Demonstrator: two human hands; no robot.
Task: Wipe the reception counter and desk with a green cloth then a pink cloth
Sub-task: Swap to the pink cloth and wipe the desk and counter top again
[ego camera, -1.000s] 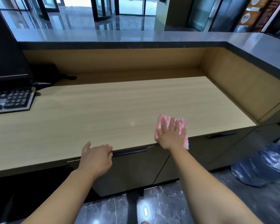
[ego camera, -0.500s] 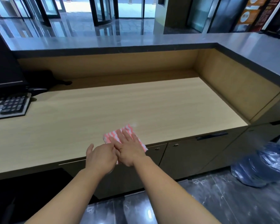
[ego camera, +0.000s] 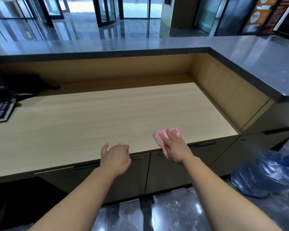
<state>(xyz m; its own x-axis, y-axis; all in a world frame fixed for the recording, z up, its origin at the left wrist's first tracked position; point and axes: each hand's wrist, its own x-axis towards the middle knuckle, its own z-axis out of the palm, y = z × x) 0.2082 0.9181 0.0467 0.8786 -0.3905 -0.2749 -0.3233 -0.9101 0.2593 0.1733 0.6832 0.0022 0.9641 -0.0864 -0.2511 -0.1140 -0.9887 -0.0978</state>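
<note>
A pink and white striped cloth [ego camera: 163, 133] lies flat at the front edge of the light wooden desk [ego camera: 107, 114], right of centre. My right hand [ego camera: 174, 148] presses down on it with straight, spread fingers. My left hand [ego camera: 115, 156] rests at the desk's front edge, left of the cloth, fingers loosely curled and holding nothing. The dark grey reception counter [ego camera: 257, 64] runs along the back and right, raised above the desk. No green cloth is in view.
A black keyboard [ego camera: 0, 110] and dark equipment [ego camera: 23, 85] sit at the desk's far left. Dark cabinet fronts with handles [ego camera: 202, 144] are below the desk edge. A blue water bottle [ego camera: 270, 174] lies on the marble floor at right.
My right hand slid the pink cloth left along the front edge until it met my left hand, then back to the right. My left hand stayed at the desk edge.
</note>
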